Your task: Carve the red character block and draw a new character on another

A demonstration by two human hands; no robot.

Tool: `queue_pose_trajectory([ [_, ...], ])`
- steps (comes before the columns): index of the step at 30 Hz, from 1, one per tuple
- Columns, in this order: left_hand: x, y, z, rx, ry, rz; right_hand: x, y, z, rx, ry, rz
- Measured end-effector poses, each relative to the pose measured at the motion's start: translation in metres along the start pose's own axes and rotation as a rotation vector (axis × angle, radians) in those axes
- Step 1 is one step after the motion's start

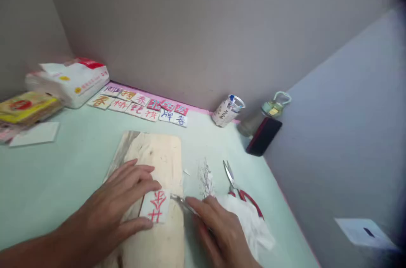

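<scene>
A small white tile (155, 206) with a red written character lies on a pale wooden board (158, 149). My left hand (117, 204) holds it down, thumb at its near edge and forefinger at its far corner. In my right hand (218, 225) is a slim metal craft knife (183, 203), its tip just off the tile's right edge and over the board. My right fingers hide most of the knife's handle. Dark and pale shavings (206, 177) lie on the table to the right of the board.
Red-handled scissors (236, 183) and a crumpled white tissue (250, 221) lie at right. Behind stand a cup (223, 113), a bottle (253, 120) and a phone (264, 137). Several lettered tiles (142, 105) line the wall; a tissue pack (79, 84) sits left.
</scene>
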State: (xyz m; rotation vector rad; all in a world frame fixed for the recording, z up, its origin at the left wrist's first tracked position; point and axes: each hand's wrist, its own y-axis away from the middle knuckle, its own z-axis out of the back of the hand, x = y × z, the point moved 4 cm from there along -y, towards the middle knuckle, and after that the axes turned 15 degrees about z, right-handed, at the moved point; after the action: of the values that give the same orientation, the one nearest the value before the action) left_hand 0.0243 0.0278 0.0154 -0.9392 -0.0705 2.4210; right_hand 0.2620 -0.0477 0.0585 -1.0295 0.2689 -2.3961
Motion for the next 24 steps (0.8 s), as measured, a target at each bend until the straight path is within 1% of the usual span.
queue_pose_trajectory([
  [3, 0.006, -0.004, 0.004, 0.085, -0.053, -0.138, -0.005, -0.002, 0.011, -0.089, -0.316, -0.177],
  [4, 0.007, -0.004, 0.005, 0.101, -0.074, -0.171, -0.006, -0.002, 0.013, -0.121, -0.434, -0.253],
  [5, 0.007, -0.003, 0.006, 0.108, -0.098, -0.198, -0.008, -0.002, 0.014, -0.156, -0.579, -0.361],
  [7, 0.007, 0.001, 0.005, 0.102, -0.143, -0.208, -0.008, -0.002, 0.013, -0.224, -0.841, -0.546],
  [8, 0.006, 0.003, 0.004, 0.083, -0.160, -0.184, -0.008, -0.002, 0.012, -0.256, -0.942, -0.609],
  [10, 0.001, 0.010, -0.001, 0.035, -0.176, -0.129, -0.006, -0.004, 0.010, -0.306, -1.069, -0.656],
  [11, -0.001, 0.012, -0.002, -0.031, -0.170, -0.069, -0.007, -0.005, 0.008, -0.325, -1.097, -0.654],
  [14, -0.008, 0.017, -0.008, -0.055, -0.168, -0.031, -0.012, -0.005, 0.007, -0.373, -1.031, -0.601],
  [17, -0.010, 0.017, -0.009, -0.020, -0.175, -0.052, -0.016, -0.005, 0.007, -0.384, -0.866, -0.509],
  [20, -0.005, 0.015, -0.008, 0.017, -0.157, -0.065, -0.011, -0.009, 0.006, -0.370, -0.701, -0.398],
  [22, 0.000, 0.014, -0.007, 0.036, -0.139, -0.079, -0.003, -0.015, 0.004, -0.336, -0.640, -0.302],
  [24, 0.002, 0.014, -0.008, 0.049, -0.132, -0.091, 0.005, -0.021, -0.002, -0.270, -0.615, -0.217],
])
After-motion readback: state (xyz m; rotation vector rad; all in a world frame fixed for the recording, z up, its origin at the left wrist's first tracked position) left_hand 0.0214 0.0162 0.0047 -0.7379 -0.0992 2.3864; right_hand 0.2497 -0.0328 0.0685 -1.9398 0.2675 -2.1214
